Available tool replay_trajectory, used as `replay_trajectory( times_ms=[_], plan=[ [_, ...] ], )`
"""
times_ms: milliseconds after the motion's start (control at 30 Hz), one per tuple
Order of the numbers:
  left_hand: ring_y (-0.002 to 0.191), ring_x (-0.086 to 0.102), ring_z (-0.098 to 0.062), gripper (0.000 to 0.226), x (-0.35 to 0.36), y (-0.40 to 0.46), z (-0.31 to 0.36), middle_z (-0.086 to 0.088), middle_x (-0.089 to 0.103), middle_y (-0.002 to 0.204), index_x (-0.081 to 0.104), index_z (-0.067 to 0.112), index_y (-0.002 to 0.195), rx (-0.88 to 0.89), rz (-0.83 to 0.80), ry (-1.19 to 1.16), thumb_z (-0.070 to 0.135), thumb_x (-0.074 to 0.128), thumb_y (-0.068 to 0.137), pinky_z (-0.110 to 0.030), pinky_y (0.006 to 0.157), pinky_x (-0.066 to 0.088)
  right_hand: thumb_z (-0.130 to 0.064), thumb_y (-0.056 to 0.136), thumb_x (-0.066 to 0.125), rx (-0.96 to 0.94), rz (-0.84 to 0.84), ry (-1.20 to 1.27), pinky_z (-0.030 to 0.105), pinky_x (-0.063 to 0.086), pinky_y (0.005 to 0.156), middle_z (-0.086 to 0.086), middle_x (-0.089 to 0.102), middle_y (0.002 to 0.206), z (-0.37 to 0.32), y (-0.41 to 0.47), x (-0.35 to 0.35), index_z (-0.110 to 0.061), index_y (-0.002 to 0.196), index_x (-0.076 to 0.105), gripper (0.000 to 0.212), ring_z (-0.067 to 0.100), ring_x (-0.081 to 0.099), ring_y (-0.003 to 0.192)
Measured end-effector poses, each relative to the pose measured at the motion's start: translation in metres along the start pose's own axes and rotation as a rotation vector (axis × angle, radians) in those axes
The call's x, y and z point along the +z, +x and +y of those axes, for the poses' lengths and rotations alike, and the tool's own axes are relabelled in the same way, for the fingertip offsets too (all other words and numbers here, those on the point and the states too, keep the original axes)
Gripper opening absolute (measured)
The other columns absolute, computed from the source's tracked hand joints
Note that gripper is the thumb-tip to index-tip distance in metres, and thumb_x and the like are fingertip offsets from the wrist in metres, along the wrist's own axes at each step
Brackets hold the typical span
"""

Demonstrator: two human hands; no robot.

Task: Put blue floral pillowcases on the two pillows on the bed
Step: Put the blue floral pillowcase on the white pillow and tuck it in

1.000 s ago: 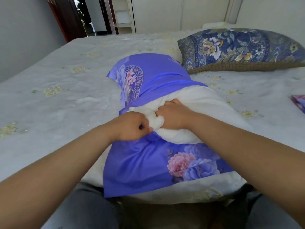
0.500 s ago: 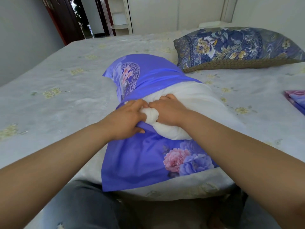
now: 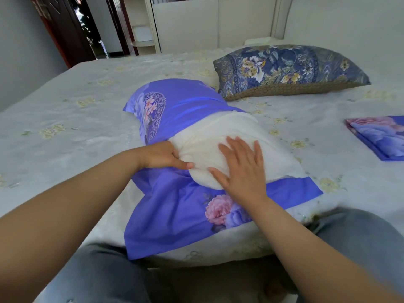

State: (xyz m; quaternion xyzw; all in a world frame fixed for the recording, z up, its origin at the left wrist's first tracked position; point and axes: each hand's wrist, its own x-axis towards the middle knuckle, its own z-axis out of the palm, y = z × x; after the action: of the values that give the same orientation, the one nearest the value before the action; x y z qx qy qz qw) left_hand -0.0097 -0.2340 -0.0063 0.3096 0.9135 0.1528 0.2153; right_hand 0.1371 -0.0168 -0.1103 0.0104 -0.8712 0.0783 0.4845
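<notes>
Blue floral pillowcase [image 3: 175,206] at frame centre half-covered the white pillow [image 3: 218,136]; left hand [image 3: 161,155] gripped the pillow's corner, right hand [image 3: 242,167] pressed flat. Next, probably, stuffing it deeper.

A home bedroom: a wide bed [image 3: 65,110] with a pale flowered cover fills the room, a white wardrobe [image 3: 207,20] stands beyond its far edge, and a dark wooden door [image 3: 63,29] stands past its far left corner.

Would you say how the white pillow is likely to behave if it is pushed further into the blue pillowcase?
The white pillow probably squashes rather than slides: it bunches where the left hand grips it. It looks light. The blue pillowcase lies limp and may wrinkle.
</notes>
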Motion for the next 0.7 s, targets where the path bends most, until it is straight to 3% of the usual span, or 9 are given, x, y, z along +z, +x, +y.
replay_trajectory(
  times_ms=[100,167,267,333,433,533,600,633,700],
  plan=[
    [0.057,0.037,-0.020,0.087,0.011,-0.004,-0.002,0.003,0.038,0.053,0.036,0.014,0.053,0.022,0.155,0.110,0.096,0.066,0.059,-0.036,0.058,0.035,-0.061,0.099,0.056,0.450,-0.061,-0.005,0.065,0.011,0.125,0.018,0.043,0.161,0.032,-0.017,-0.027,-0.013,0.154,0.047,0.073,0.042,0.036,0.150],
    [0.063,0.050,-0.021,0.082,0.018,-0.008,-0.007,0.002,0.049,0.059,0.045,0.014,0.056,0.014,0.285,0.157,0.093,0.068,0.061,-0.035,0.060,0.041,-0.073,0.094,0.053,0.764,-0.132,0.082,0.063,0.025,0.121,0.019,0.039,0.163,0.042,-0.020,-0.044,-0.011,0.159,0.036,0.091,0.042,0.036,0.149],
    [0.091,0.061,-0.027,0.068,0.036,-0.016,-0.009,-0.001,0.056,0.110,0.062,0.019,0.080,0.109,0.511,0.228,0.085,0.073,0.066,-0.039,0.073,0.049,-0.080,0.085,0.061,1.140,-0.102,0.493,0.050,0.045,0.108,0.011,0.052,0.155,0.050,-0.017,-0.055,-0.010,0.160,0.034,0.106,0.033,0.053,0.137],
    [0.119,0.055,-0.039,0.084,0.050,-0.020,-0.002,-0.010,0.044,0.147,0.061,0.010,0.105,0.210,0.682,0.444,0.079,0.080,0.062,-0.051,0.093,0.050,-0.077,0.081,0.068,1.273,-0.118,0.696,0.041,0.051,0.103,0.005,0.062,0.145,0.052,-0.008,-0.057,-0.014,0.154,0.048,0.098,0.027,0.062,0.127],
    [0.146,0.037,-0.045,0.119,0.061,-0.034,0.028,-0.015,0.017,0.172,0.049,0.005,0.138,0.372,0.803,0.428,0.078,0.085,0.051,-0.061,0.111,0.039,-0.056,0.086,0.073,1.209,-0.112,0.739,0.037,0.052,0.100,0.000,0.069,0.135,0.044,0.011,-0.063,-0.020,0.143,0.063,0.069,0.025,0.065,0.124],
    [0.158,0.015,-0.044,0.148,0.065,-0.045,0.072,-0.010,0.002,0.175,0.011,0.024,0.168,0.463,0.737,0.481,0.078,0.084,0.051,-0.064,0.122,0.021,-0.035,0.089,0.074,1.003,-0.061,0.906,0.036,0.055,0.096,-0.002,0.075,0.122,0.006,0.041,-0.079,-0.019,0.133,0.069,0.048,0.019,0.070,0.115],
    [0.152,0.031,-0.044,0.137,0.061,-0.043,0.091,-0.014,0.016,0.173,0.009,0.023,0.168,0.445,0.774,0.460,0.067,0.086,0.063,-0.060,0.116,0.036,-0.027,0.092,0.073,0.861,-0.067,1.025,0.035,0.056,0.096,-0.002,0.075,0.121,-0.019,0.062,-0.085,-0.018,0.132,0.069,0.041,0.016,0.070,0.112],
    [0.140,0.048,-0.044,0.121,0.053,-0.040,0.091,-0.016,0.034,0.165,0.015,0.022,0.167,0.422,0.818,0.364,0.058,0.084,0.073,-0.055,0.104,0.048,-0.026,0.095,0.072,0.822,-0.063,1.104,0.036,0.056,0.098,0.001,0.074,0.122,-0.026,0.070,-0.086,-0.018,0.134,0.067,0.040,0.018,0.070,0.114],
    [0.118,0.064,-0.041,0.086,0.031,-0.034,0.079,-0.012,0.061,0.143,0.034,0.026,0.160,0.317,0.862,0.060,0.052,0.071,0.087,-0.048,0.089,0.053,-0.025,0.103,0.065,0.757,-0.050,1.248,0.037,0.055,0.104,0.009,0.071,0.124,-0.031,0.082,-0.086,-0.020,0.139,0.061,0.037,0.023,0.068,0.116]
  ],
)
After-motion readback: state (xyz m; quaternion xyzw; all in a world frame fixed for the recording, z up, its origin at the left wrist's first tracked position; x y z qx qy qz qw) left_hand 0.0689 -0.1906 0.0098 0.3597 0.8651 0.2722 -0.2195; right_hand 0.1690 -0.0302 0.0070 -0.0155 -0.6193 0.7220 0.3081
